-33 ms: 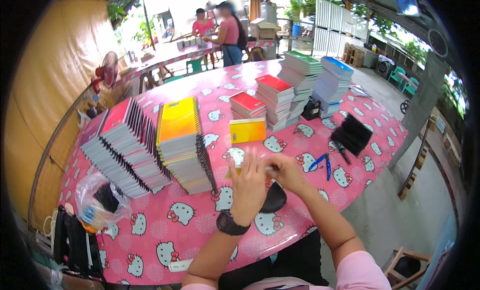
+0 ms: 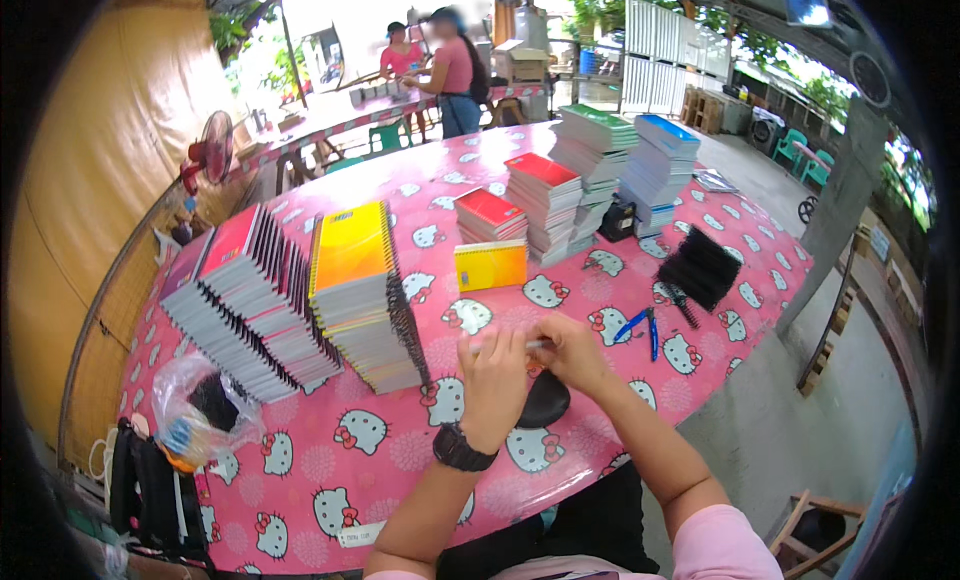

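Note:
My left hand (image 2: 492, 380), with a black watch on its wrist, curls its fingers over a small notebook (image 2: 536, 344) that is mostly hidden. Only a thin pale edge of it shows between the hands. My right hand (image 2: 568, 354) pinches the right end of that edge. Just below the hands lies a black rounded pad (image 2: 546, 400) on the table. Beyond them a small yellow spiral notebook (image 2: 491, 266) leans upright against a short stack of red notebooks (image 2: 490, 212). Blue-handled pliers (image 2: 645, 332) rest to the right of my right hand.
Tall stacks of yellow (image 2: 350, 248) and red spiral notebooks (image 2: 232, 245) stand left. Red, green (image 2: 597, 130) and blue (image 2: 665, 135) stacks stand at the back right, near black binding coils (image 2: 702, 269). A plastic bag (image 2: 205, 405) lies front left. Two people work at a far table.
The fingers of my left hand, raised and stretched out before, are now lower and curled over the notebook. My right hand stays pinched at nearly the same place.

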Action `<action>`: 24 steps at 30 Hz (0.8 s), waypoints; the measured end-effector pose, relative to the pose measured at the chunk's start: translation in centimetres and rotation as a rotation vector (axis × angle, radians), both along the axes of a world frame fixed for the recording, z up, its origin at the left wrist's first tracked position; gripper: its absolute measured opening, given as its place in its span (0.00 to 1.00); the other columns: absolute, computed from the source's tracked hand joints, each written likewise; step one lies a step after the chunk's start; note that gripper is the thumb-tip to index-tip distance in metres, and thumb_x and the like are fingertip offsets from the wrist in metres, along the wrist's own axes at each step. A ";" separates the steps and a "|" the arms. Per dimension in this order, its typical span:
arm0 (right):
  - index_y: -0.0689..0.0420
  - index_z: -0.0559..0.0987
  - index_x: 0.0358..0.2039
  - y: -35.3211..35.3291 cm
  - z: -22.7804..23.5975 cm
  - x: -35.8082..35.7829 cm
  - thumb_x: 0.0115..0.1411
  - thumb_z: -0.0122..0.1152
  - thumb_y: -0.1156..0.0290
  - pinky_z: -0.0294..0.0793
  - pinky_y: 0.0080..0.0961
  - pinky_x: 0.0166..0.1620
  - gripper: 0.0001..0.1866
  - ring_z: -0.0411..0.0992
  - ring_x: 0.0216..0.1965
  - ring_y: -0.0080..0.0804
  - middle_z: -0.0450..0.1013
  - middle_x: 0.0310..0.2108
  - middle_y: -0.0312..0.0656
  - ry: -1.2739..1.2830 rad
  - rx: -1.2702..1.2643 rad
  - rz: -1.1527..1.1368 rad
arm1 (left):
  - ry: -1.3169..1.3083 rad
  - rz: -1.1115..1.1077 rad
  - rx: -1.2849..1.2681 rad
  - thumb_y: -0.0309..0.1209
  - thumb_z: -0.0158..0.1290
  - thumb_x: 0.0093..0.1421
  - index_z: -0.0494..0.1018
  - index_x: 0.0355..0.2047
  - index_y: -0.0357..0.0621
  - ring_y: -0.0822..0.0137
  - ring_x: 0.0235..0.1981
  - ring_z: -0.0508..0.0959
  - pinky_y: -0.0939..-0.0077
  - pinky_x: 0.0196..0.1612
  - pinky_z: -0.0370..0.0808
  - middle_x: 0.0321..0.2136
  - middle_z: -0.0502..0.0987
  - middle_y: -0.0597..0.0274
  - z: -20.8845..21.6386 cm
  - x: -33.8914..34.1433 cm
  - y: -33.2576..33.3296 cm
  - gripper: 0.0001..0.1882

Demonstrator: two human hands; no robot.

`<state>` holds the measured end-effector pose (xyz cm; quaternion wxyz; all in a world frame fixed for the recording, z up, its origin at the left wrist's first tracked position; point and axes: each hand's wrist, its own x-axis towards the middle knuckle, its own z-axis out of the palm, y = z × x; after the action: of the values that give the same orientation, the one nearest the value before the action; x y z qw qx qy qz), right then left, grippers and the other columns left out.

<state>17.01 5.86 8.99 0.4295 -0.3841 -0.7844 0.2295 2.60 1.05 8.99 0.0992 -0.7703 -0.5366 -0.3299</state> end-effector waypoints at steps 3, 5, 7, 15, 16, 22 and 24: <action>0.58 0.73 0.35 -0.9 -3.6 2.1 0.41 0.68 0.72 0.70 0.29 0.36 0.19 0.70 0.33 0.39 0.70 0.30 0.45 0.201 -0.095 -0.069 | 0.075 -0.024 -0.155 0.28 0.46 0.52 0.70 0.39 0.42 0.60 0.42 0.71 0.53 0.47 0.60 0.35 0.72 0.54 -0.7 -0.6 -0.3 0.12; 0.57 0.71 0.42 -2.1 -5.4 3.0 0.39 0.69 0.72 0.70 0.30 0.42 0.27 0.69 0.37 0.40 0.70 0.35 0.45 0.075 -0.011 -0.229 | 0.081 0.005 -0.110 0.26 0.47 0.49 0.71 0.37 0.42 0.58 0.37 0.71 0.60 0.42 0.63 0.29 0.72 0.57 -1.0 -3.1 -0.4 0.13; 0.57 0.71 0.42 -2.2 -7.7 3.8 0.39 0.68 0.72 0.70 0.31 0.42 0.26 0.70 0.37 0.39 0.70 0.35 0.45 -0.053 -0.126 -0.114 | -0.010 0.022 -0.035 0.24 0.46 0.50 0.71 0.36 0.40 0.57 0.36 0.70 0.63 0.39 0.64 0.28 0.71 0.56 0.1 -4.6 -1.4 0.11; 0.59 0.72 0.41 4.4 -8.1 7.2 0.47 0.62 0.68 0.72 0.31 0.35 0.20 0.72 0.31 0.35 0.73 0.31 0.44 0.173 -0.287 -0.345 | -0.052 -0.096 -0.099 0.23 0.46 0.50 0.71 0.36 0.41 0.56 0.33 0.69 0.63 0.39 0.61 0.26 0.69 0.56 -0.8 -3.8 -4.5 0.12; 0.60 0.73 0.41 6.0 -7.9 9.2 0.50 0.60 0.66 0.72 0.31 0.35 0.18 0.73 0.31 0.35 0.73 0.32 0.44 0.064 -0.090 -0.428 | -0.031 -0.119 -0.101 0.23 0.46 0.50 0.71 0.37 0.41 0.57 0.33 0.69 0.63 0.39 0.61 0.26 0.69 0.57 -2.0 -3.7 -4.4 0.13; 0.56 0.76 0.39 9.8 -8.0 23.8 0.49 0.61 0.56 0.69 0.41 0.42 0.20 0.68 0.43 0.41 0.71 0.39 0.42 -0.575 -0.034 -0.936 | -0.045 -0.200 -0.146 0.23 0.48 0.48 0.71 0.37 0.44 0.61 0.33 0.69 0.66 0.39 0.59 0.26 0.70 0.61 -3.5 -2.4 -4.1 0.13; 0.53 0.76 0.39 10.3 -7.6 23.7 0.48 0.62 0.54 0.67 0.44 0.45 0.21 0.65 0.47 0.42 0.69 0.41 0.41 -0.746 -0.089 -1.004 | -0.043 -0.197 -0.172 0.23 0.48 0.49 0.72 0.37 0.44 0.61 0.32 0.69 0.66 0.39 0.59 0.27 0.70 0.61 -3.4 -3.0 -4.3 0.13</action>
<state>40.71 16.16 1.35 0.1659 -0.7774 -0.5953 -0.1173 -0.41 -3.29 5.60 -0.0116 -0.8176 -0.4867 -0.3073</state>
